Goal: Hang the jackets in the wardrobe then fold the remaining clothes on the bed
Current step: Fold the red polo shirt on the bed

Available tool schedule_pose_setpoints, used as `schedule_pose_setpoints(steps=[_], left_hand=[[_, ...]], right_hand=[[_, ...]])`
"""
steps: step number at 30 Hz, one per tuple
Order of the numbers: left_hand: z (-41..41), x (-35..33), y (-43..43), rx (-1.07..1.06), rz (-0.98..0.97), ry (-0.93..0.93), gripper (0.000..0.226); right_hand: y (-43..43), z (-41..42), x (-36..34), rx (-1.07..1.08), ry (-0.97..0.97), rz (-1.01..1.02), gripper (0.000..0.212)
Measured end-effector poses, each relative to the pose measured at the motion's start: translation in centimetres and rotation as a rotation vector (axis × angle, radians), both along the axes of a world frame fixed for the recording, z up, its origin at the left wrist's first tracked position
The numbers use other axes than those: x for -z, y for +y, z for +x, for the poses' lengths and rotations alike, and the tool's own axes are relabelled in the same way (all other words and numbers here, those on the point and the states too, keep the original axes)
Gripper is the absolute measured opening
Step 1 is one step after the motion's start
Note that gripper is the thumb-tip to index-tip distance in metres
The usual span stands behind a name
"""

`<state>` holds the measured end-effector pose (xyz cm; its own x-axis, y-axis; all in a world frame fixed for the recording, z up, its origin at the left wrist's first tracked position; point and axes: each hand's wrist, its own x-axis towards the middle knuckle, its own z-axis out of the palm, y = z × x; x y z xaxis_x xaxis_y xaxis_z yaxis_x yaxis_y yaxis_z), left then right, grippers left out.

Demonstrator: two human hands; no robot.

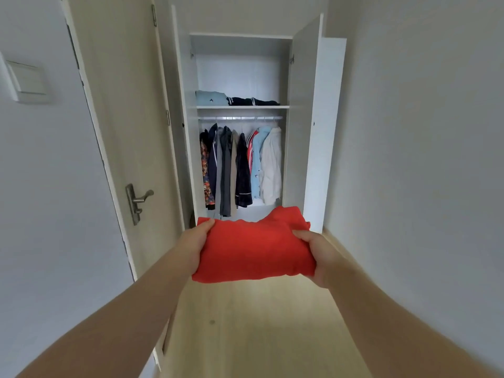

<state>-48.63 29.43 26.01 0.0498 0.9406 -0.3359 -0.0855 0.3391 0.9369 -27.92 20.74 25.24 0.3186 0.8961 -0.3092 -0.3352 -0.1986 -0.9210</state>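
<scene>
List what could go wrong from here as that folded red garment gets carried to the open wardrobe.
1. Left hand and right hand pinch only the ends of the folded red garment; its middle could sag and unfold.
2. The shelf already holds a light blue pile and a dark pile; sliding the garment in may disturb them.
3. The wardrobe door juts outward on the right; an elbow might clip it.

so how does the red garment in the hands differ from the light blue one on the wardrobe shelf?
The red garment is held in the air between the left hand and right hand; the light blue garment lies on the wardrobe shelf, untouched. Red is out in front of the wardrobe; blue is inside, above the hanging rail. Both are folded.
</scene>
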Motion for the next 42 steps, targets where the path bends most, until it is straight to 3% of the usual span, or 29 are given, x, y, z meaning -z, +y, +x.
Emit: schedule_pose_setpoints(steps=[9, 16, 22, 26, 31, 39, 42], left_hand=[[4.2, -1.0, 15.0, 0.075, -0.083, 0.024, 0.041], [6.1, -1.9, 31.4, 0.104, -0.02, 0.051, 0.045], [9.3, -4.8, 46.1, 0.04, 0.002, -0.141, 0.03], [13.8, -5.0, 52.5, 0.089, 0.003, -0.244, 0.035], [19.5, -4.2, 61.4, 0.135, 0.039, -0.295, 0.073], [28.6, -7.4, 74.5, 0.322, 0.038, -0.236, 0.028], [32.0, -8.9, 80.3, 0.281, 0.058, -0.096, 0.044]], right_hand=[[16.8, 5.1, -0.5, 0.026, -0.06, 0.022, 0.043], [33.3, 7.0, -0.7, 0.073, -0.039, 0.098, 0.044], [47.2, 6.6, -4.7, 0.179, 0.478, 0.39, 0.019], [53.9, 7.5, -5.9, 0.138, 0.449, 0.207, 0.051], [63.7, 11.9, -5.1, 0.114, 0.498, 0.192, 0.077], [79.2, 25.4, -6.9, 0.218, 0.293, 0.208, 0.061], [84.9, 30.0, -9.0, 0.198, 0.243, 0.228, 0.06]])
